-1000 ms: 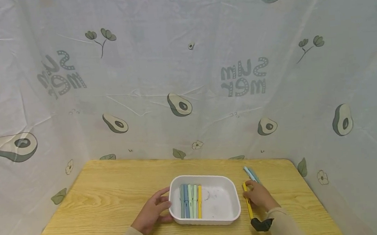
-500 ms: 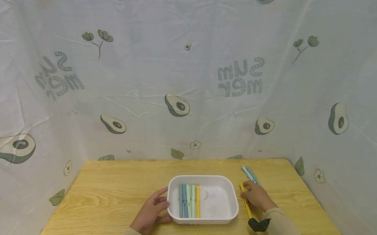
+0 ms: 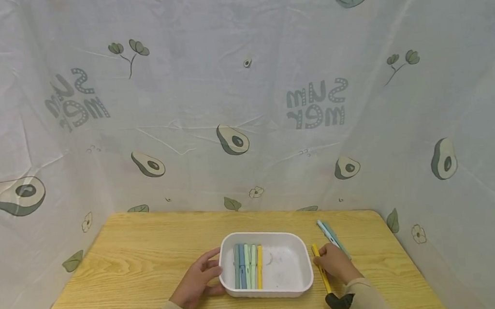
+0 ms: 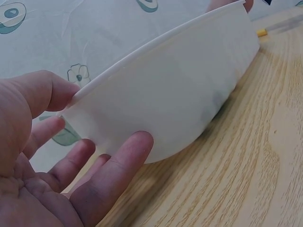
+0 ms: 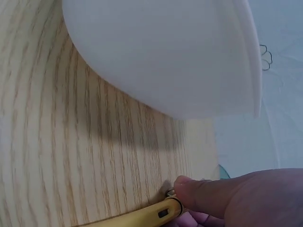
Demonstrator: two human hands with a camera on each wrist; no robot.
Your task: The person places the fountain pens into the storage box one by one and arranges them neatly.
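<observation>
White tray (image 3: 287, 268), one, on the wooden table (image 3: 150, 254); clock read from its centre, twelve farthest from me. Contents: row of five pens (image 3: 247, 267) along the nine o'clock side, one grey-green, one blue, two pale green, one yellow. My left hand (image 3: 194, 282): at nine o'clock, fingers unclenched, grasping nothing, touching the tray's rim and outer wall. My right hand (image 3: 336, 263): at three o'clock, pinching a second yellow pen (image 3: 324, 277), just beside the tray. Loose at two o'clock: light-blue pen (image 3: 327, 232) and teal pen (image 3: 338, 241), side by side.
</observation>
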